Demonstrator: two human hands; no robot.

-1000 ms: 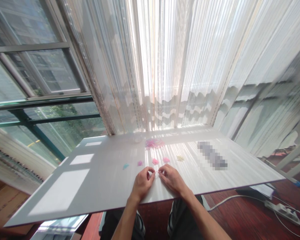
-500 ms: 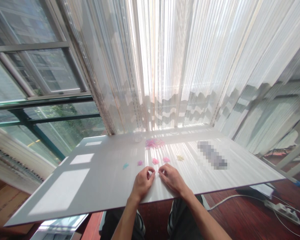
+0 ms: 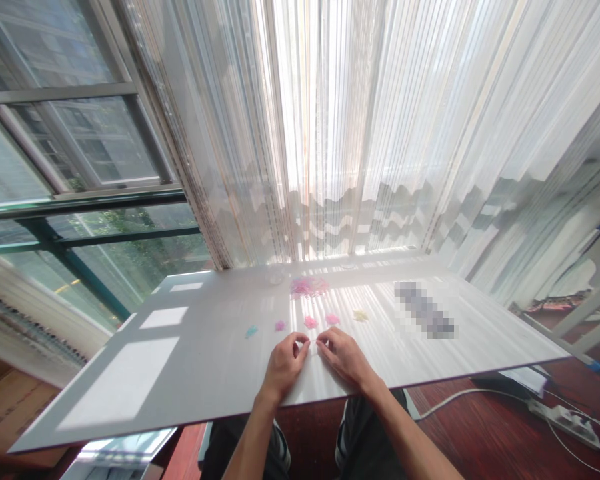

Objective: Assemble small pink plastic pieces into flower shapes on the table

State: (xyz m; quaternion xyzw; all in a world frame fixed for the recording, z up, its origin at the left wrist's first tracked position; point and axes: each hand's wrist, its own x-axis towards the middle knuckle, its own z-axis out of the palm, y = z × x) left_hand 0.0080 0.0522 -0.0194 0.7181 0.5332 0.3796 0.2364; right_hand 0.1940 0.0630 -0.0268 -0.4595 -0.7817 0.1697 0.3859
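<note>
My left hand (image 3: 288, 360) and my right hand (image 3: 343, 355) meet over the near part of the white table (image 3: 210, 360), fingertips pinched and only a small gap between them. Whatever sits in the pinch is too small to make out. Just beyond my fingers lie little piles of thin coloured pieces: a teal pile (image 3: 251, 331), a purple pile (image 3: 280, 325), a red-pink pile (image 3: 311, 322), a pink pile (image 3: 333, 319) and a pale yellow pile (image 3: 361, 315). Behind them spreads a larger mixed pink heap (image 3: 309, 287).
A small clear round item (image 3: 276, 275) stands near the table's back edge. To the right is a pixelated dark object (image 3: 425, 310). Striped sheer curtains (image 3: 330, 133) hang behind. On the floor at right lies a power strip (image 3: 565, 421) with cables.
</note>
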